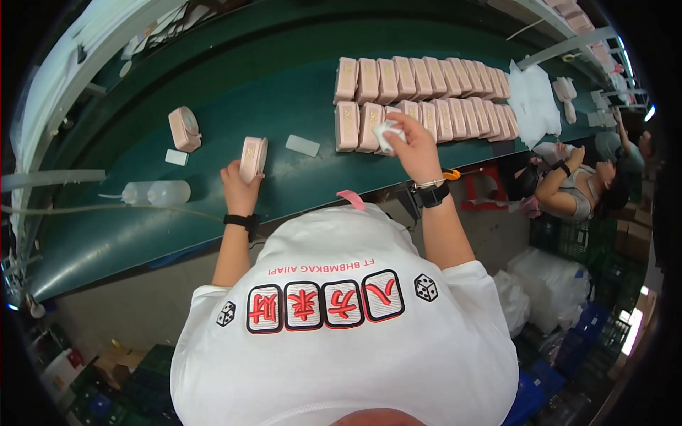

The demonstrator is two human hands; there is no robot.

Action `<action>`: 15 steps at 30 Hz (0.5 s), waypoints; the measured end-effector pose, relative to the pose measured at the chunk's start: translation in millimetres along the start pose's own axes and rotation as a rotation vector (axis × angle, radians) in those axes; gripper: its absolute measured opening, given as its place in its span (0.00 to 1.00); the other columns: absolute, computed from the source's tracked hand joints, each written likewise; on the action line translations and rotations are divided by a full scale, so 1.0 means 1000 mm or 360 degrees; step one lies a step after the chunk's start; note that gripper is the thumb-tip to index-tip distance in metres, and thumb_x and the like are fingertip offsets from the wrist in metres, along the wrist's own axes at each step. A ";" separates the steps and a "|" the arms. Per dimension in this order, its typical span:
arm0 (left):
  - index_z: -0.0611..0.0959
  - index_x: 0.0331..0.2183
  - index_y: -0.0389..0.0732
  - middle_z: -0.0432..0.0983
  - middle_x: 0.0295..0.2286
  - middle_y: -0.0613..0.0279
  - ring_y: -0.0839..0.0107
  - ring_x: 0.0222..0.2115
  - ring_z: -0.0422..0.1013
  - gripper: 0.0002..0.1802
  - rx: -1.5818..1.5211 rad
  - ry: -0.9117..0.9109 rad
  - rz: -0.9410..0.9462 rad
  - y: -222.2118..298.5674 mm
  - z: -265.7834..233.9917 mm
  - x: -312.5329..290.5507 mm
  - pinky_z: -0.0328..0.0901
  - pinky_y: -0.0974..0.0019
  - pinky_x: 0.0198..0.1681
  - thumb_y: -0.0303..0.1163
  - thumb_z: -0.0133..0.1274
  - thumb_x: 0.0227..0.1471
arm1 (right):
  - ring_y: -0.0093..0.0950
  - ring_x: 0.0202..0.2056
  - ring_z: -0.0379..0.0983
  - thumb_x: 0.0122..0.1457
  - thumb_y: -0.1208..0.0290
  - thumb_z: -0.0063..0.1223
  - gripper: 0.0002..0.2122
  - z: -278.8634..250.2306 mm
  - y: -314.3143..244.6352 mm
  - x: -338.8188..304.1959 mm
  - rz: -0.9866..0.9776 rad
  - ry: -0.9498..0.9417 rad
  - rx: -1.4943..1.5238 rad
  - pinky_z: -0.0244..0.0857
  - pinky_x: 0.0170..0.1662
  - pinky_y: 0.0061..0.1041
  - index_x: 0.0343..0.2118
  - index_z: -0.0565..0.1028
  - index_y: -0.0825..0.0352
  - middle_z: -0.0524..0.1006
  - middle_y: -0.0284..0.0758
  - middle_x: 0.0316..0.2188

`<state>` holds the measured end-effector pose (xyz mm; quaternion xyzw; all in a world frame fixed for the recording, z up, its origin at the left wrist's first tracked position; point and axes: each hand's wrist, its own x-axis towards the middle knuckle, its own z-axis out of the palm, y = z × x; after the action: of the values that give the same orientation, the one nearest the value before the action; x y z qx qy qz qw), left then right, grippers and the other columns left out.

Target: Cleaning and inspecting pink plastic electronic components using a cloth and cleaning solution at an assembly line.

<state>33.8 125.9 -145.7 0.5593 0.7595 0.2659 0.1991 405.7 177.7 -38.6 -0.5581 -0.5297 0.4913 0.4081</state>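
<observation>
My left hand (pixel 240 193) is closed around the lower part of a small pink case (pixel 251 157), which stands upright on the green table. A wad of white cloth or tissue (pixel 386 135) is pinched between the fingers of my right hand (pixel 418 153). That hand hovers at the near row of pink cases (pixel 347 126) and hides part of it. A second row of pink cases (pixel 406 78) stands just behind. Between my hands lies a pale, flat rectangular block (pixel 302 145). Farther left, another pink case (pixel 185 128) shows a round face, with a small white block (pixel 176 157) near it.
A translucent squeeze bottle (pixel 158 192) lies at the left, near a pale hose. White sheeting (pixel 534 105) covers the table beyond the rows. On the right, another person (pixel 565 181) sits near a red stool (pixel 484 189). Metal frame posts border the green table (pixel 298 188).
</observation>
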 end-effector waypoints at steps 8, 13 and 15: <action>0.68 0.56 0.36 0.62 0.55 0.50 0.58 0.56 0.62 0.37 -0.0617 -0.0446 0.0790 0.128 -0.048 0.007 0.58 0.60 0.57 0.33 0.64 0.45 | 0.12 0.30 0.70 0.60 0.74 0.55 0.11 0.023 -0.047 -0.004 0.0257 -0.0219 0.0573 0.62 0.28 0.10 0.45 0.74 0.66 0.78 0.28 0.34; 0.72 0.54 0.37 0.69 0.51 0.57 0.68 0.51 0.66 0.31 -0.1408 -0.1045 0.0678 0.158 -0.028 0.009 0.62 0.66 0.54 0.34 0.62 0.50 | 0.13 0.32 0.71 0.61 0.73 0.55 0.10 0.038 -0.055 -0.011 0.0158 -0.0465 0.0648 0.65 0.32 0.12 0.45 0.74 0.67 0.78 0.28 0.34; 0.73 0.53 0.37 0.74 0.46 0.61 0.73 0.47 0.70 0.27 -0.1671 -0.1587 0.0375 0.160 -0.029 0.011 0.64 0.70 0.51 0.33 0.60 0.52 | 0.15 0.35 0.72 0.60 0.73 0.56 0.12 0.036 -0.052 -0.009 0.0114 -0.0392 0.0698 0.66 0.37 0.14 0.46 0.73 0.67 0.78 0.29 0.36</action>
<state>131.8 168.5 -22.9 0.5228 0.2862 0.3283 0.7328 360.9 171.5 7.0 -0.4106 -0.4361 0.6728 0.4342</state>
